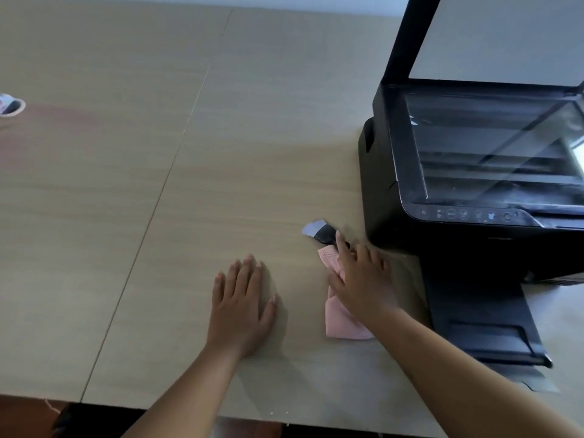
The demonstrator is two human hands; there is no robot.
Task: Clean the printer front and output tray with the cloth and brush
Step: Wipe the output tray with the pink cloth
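A black printer (395, 197) stands at the right of the table, its scanner lid (407, 36) raised and the glass exposed. Its output tray (483, 324) sticks out toward me. A pink cloth (343, 324) lies on the table just left of the tray. A small brush (317, 232) with pale bristles and a black ferrule lies beyond the cloth. My right hand (360, 276) rests on top of the cloth, fingers spread, fingertips reaching the brush handle. My left hand (241, 298) lies flat on the bare table, palm down, holding nothing.
The light wooden table (158, 184) has seams running across it, and its near edge is at the bottom of the view. A small pink and white object (9, 104) sits at the far left edge.
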